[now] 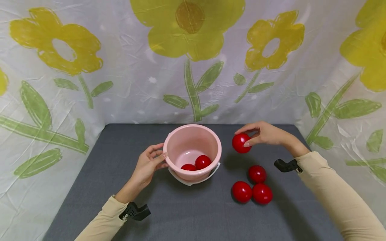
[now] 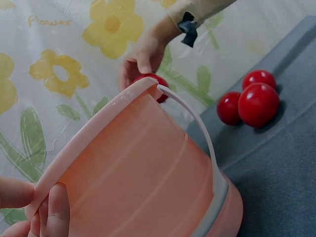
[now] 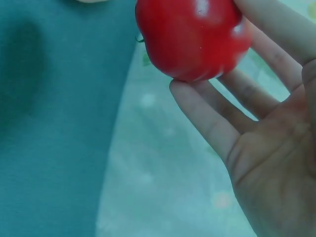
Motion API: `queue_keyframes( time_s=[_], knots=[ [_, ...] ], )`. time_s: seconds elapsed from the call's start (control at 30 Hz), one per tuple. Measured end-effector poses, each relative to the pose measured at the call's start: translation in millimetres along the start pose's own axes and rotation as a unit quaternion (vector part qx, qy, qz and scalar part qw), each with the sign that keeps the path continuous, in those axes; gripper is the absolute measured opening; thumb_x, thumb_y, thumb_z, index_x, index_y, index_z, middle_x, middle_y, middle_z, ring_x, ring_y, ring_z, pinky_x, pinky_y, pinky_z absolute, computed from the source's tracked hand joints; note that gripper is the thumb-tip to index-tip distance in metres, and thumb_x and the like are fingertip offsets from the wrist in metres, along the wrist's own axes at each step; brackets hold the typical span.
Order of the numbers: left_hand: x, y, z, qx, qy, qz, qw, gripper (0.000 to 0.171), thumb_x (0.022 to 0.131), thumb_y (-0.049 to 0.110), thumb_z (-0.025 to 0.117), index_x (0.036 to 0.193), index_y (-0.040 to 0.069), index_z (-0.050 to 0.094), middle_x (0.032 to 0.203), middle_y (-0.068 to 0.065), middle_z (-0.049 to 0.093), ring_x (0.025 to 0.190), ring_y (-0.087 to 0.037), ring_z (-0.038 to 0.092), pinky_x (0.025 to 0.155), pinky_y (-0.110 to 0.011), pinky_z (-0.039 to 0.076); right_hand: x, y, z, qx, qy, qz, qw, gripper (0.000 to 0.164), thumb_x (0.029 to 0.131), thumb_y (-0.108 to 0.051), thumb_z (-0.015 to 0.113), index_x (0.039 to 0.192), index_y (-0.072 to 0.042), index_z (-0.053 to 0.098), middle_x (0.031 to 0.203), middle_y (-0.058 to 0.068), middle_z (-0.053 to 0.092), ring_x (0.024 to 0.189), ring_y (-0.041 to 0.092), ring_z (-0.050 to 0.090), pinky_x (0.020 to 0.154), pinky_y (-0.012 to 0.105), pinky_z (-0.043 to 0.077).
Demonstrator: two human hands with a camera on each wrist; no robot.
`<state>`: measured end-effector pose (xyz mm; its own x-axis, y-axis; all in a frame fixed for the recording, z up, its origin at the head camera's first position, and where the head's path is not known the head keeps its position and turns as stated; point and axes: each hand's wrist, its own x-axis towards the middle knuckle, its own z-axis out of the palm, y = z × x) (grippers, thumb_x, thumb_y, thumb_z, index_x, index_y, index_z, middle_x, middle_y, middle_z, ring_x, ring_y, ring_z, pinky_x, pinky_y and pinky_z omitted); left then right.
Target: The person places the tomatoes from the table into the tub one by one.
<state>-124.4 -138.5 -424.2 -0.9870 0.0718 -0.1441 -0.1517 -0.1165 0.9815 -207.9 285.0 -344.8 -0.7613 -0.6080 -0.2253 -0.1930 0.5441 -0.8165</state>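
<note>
My left hand (image 1: 147, 167) grips the left rim of a pink bucket (image 1: 193, 140), thumb on one side of the rim and fingers on the other. Two red tomatoes, one of them in full view (image 1: 203, 162), lie at the bottom of the bucket; its front wall partly hides the other (image 1: 188, 167). To the right of the bucket, my right hand (image 1: 266, 134) pinches another tomato (image 1: 241, 143) between thumb and fingertips, raised above the table. In the right wrist view this tomato (image 3: 192, 39) looks glossy and lobed, with a small green tip at its side.
Three more tomatoes (image 1: 257, 174) sit close together on the dark grey table (image 1: 187, 214), right of the bucket. The bucket's white handle (image 1: 196, 182) hangs down its front. Behind the table rises a flower-printed curtain (image 1: 132, 77).
</note>
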Motion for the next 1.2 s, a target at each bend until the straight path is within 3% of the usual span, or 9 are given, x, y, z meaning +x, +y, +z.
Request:
queue_keyframes(
  time_s=[0.23, 0.53, 0.9, 1.2],
  knots=[
    [-0.7, 0.5, -0.4, -0.003, 0.003, 0.001, 1.0000, 0.050, 0.094, -0.002, 0.061, 0.140, -0.004, 0.042, 0.092, 0.005, 0.061, 0.074, -0.005, 0.067, 0.067, -0.021, 0.062, 4, -25, -7, -0.019, 0.003, -0.002, 1.000, 0.053, 0.085, -0.019, 0.078, 0.135, -0.009, 0.060, 0.139, 0.018, 0.056, 0.102, 0.023, 0.070, 0.084, 0.032, 0.062],
    [-0.3, 0.6, -1.2, 0.001, 0.000, 0.001, 1.0000, 0.050, 0.095, -0.002, 0.061, 0.141, -0.004, 0.042, 0.090, 0.006, 0.061, 0.074, -0.005, 0.067, 0.067, -0.022, 0.062, 26, -50, -9, -0.035, -0.006, -0.054, 0.998, 0.051, 0.084, -0.015, 0.079, 0.132, -0.008, 0.062, 0.136, 0.015, 0.060, 0.117, 0.033, 0.062, 0.086, 0.031, 0.062],
    [0.0, 0.2, -1.3, 0.005, -0.001, 0.001, 1.0000, 0.053, 0.093, 0.002, 0.065, 0.141, -0.001, 0.043, 0.095, 0.000, 0.061, 0.075, -0.006, 0.068, 0.068, -0.023, 0.062, 55, -87, 0, -0.069, -0.027, -0.085, 0.994, 0.048, 0.085, -0.019, 0.079, 0.131, -0.013, 0.065, 0.132, 0.009, 0.065, 0.121, 0.026, 0.060, 0.090, 0.035, 0.061],
    [-1.0, 1.6, -0.5, 0.010, -0.002, -0.001, 0.9999, 0.054, 0.092, 0.001, 0.066, 0.141, -0.002, 0.043, 0.095, 0.001, 0.061, 0.075, -0.005, 0.067, 0.069, -0.023, 0.063, 91, -105, 16, -0.093, -0.065, -0.102, 0.988, 0.044, 0.085, -0.022, 0.078, 0.128, -0.021, 0.067, 0.127, 0.001, 0.068, 0.117, 0.020, 0.062, 0.093, 0.035, 0.060]
  ],
)
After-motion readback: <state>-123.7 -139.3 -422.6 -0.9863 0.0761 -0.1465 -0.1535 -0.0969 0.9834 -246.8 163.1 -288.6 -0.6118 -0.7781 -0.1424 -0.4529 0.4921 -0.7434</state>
